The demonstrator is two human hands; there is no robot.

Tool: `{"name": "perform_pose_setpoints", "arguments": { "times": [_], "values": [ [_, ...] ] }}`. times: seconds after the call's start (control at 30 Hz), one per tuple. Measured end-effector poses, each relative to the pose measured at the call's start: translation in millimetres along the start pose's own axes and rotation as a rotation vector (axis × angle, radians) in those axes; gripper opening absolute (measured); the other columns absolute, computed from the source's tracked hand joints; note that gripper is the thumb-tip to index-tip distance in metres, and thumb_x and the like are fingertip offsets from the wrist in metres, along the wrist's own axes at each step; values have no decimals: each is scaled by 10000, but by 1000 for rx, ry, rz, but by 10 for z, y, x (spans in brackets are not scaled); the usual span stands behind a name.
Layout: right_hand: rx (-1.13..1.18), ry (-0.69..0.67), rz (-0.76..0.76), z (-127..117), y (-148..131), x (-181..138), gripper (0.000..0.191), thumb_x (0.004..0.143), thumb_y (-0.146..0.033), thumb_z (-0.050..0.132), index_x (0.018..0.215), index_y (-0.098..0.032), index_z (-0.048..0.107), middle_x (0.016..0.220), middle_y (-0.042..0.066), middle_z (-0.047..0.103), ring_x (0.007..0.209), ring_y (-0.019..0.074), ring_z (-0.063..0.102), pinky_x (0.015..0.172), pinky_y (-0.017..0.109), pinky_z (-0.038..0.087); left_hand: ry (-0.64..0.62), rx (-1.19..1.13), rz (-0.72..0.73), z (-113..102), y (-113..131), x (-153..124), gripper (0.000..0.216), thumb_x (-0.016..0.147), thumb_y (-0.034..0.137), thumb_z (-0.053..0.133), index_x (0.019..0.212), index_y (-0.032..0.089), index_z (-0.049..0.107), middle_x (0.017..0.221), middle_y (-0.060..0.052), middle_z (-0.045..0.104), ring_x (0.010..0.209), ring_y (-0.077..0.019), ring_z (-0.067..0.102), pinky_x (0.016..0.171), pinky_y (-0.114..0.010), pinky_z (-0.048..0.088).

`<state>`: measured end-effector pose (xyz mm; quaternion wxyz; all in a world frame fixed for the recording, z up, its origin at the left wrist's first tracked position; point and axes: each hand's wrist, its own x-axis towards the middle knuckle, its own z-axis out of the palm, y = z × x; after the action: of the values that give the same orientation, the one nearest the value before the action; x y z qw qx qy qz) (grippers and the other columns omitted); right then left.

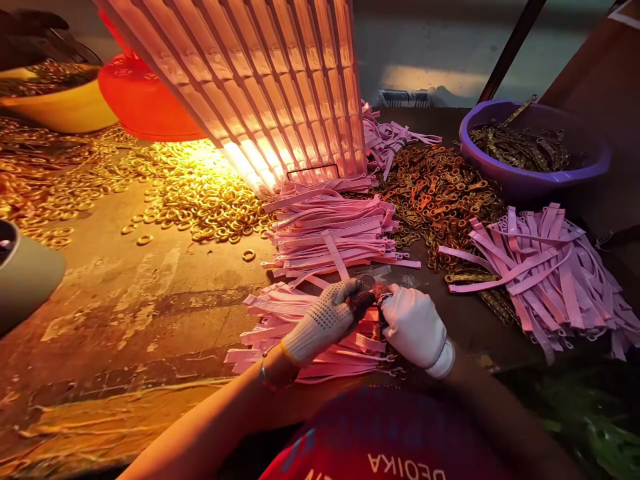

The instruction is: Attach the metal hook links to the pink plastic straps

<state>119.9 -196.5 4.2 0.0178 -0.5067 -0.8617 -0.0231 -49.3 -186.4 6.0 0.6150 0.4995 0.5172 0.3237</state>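
Red shirt (380,440) nearest. Left hand (327,320) and right hand (413,327), gloved, pinching one small fitting (376,293) over pink straps (310,333); best kept tight, grip low over counter (125,320).

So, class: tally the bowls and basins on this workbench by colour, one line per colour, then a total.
Yellow bowl: 1
Red basin: 1
Purple basin: 1
Total: 3
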Motion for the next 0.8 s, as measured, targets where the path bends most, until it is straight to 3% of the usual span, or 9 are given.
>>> {"name": "perform_pose_setpoints", "arguments": {
  "times": [0.17,0.3,0.4,0.5,0.6,0.67,0.8],
  "values": [
    [-62,36,39,-52,-19,-76,332,973,-48,408,764,-180,629,695,98,635,642,216,565,573,342,260,43,-243,-64,105,-170,-30,403,832,544,647,706,217,447,550,90,319,427,-62,253,405,-196,219],
    [-55,17,34,-14,-44,-51,260,929,-74,454,797,-179,651,733,109,668,672,225,591,580,343,288,116,170,178,59,-231,-81,316,901,440,617,726,181,575,626,23,508,545,-107,440,518,-220,337],
    [-15,-54,65,44,-67,-18,195,882,-84,507,890,-158,688,834,130,708,733,241,630,607,336,345,71,422,302,-36,-304,-71,179,901,315,610,825,169,680,769,-33,676,680,-154,587,639,-247,416],
    [50,-98,57,42,-75,-1,255,859,-88,539,1055,-132,695,928,137,730,799,253,666,661,332,414,7,402,287,-121,-387,-44,148,870,272,617,789,173,691,750,-30,698,676,-163,609,651,-249,438],
    [132,-123,-39,-48,-60,13,315,912,-119,526,1199,-128,654,1024,136,745,892,249,698,760,321,471,35,293,212,-164,-411,-61,194,874,275,608,718,178,671,676,-11,675,632,-152,581,630,-238,443],
    [144,-201,-75,-119,-52,33,304,910,-120,529,1188,-138,651,1026,134,756,907,254,716,768,318,487,55,248,165,-166,-410,-96,226,901,308,598,737,178,683,683,-14,691,631,-154,585,629,-239,447],
    [74,-360,-5,-161,-82,79,264,875,-123,553,1113,-163,662,898,120,769,801,273,744,637,319,467,8,244,142,-142,-454,-153,278,936,357,573,797,179,735,755,-38,746,696,-180,638,679,-257,476]
  ]
}}
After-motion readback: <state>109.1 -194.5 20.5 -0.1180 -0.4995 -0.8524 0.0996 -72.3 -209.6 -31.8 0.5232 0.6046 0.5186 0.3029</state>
